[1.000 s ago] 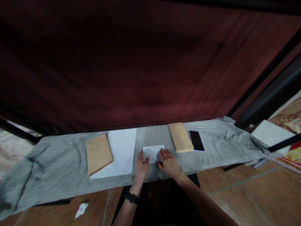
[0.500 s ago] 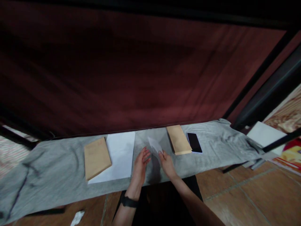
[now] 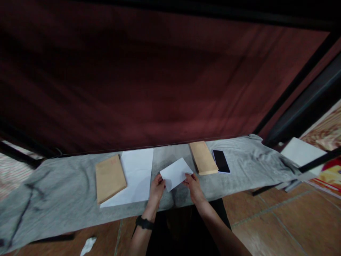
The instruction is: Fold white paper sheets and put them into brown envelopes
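Between my two hands is a small white sheet of paper (image 3: 176, 173), tilted, over the grey cloth (image 3: 66, 181). My left hand (image 3: 157, 187) pinches its left corner, a dark band round that wrist. At the sheet's right side, my right hand (image 3: 193, 185) grips the near edge with thumb and fingers. To the left, a stack of brown envelopes (image 3: 110, 179) lies partly on larger white paper (image 3: 138, 174). Another brown envelope stack (image 3: 204, 158) lies just beyond my right hand.
A phone (image 3: 221, 161) with a dark screen lies right of the right-hand envelopes. A dark red panel (image 3: 160, 89) rises behind the cloth-covered bench. On the tiled floor (image 3: 266, 224) lies a crumpled white scrap (image 3: 88, 245). A white box-like object (image 3: 302, 153) stands far right.
The small paper has turned from nearly edge-on to face up. My left hand, apart from it with fingers spread before, now holds its left corner; my right hand keeps its hold.
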`<move>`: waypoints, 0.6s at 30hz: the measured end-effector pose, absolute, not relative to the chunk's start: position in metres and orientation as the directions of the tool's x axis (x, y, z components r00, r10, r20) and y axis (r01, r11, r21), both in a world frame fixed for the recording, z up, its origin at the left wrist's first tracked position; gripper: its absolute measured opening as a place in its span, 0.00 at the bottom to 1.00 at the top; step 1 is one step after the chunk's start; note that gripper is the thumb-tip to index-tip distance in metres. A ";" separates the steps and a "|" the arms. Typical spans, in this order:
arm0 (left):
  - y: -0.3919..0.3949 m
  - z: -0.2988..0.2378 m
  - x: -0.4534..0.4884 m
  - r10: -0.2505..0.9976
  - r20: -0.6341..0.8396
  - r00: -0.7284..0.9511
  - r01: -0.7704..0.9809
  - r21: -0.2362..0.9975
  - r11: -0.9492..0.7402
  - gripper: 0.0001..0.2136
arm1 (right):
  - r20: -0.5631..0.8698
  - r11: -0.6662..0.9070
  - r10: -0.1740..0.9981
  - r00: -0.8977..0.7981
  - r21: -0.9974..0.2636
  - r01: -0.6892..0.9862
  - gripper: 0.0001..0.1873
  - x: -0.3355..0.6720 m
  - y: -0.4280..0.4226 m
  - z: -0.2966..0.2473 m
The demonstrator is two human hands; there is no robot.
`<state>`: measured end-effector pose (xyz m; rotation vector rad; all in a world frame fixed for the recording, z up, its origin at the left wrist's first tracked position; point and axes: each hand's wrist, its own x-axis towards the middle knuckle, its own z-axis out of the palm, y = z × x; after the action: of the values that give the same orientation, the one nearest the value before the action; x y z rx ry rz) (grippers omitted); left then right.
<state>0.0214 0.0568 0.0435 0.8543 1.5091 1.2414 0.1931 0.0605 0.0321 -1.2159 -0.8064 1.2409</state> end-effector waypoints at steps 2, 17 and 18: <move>0.066 0.042 0.009 0.939 -0.191 -0.285 0.076 0.972 0.221 0.13 | -0.109 -0.078 0.959 0.260 -0.989 -0.130 0.23 0.205 0.066 0.026; 0.076 0.038 0.013 0.965 0.036 -0.261 0.695 0.700 0.162 0.21 | 0.237 0.098 0.971 0.021 -0.482 0.871 0.19 0.218 0.056 0.017; 0.075 0.038 0.014 0.966 0.043 -0.256 0.708 0.689 0.158 0.21 | 0.233 0.101 0.973 0.007 -0.449 0.888 0.18 0.218 0.056 0.018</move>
<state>0.0141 0.0745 0.0379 1.5904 2.0318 0.8514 0.2177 0.0560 0.0177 -1.8122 -1.9070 0.2335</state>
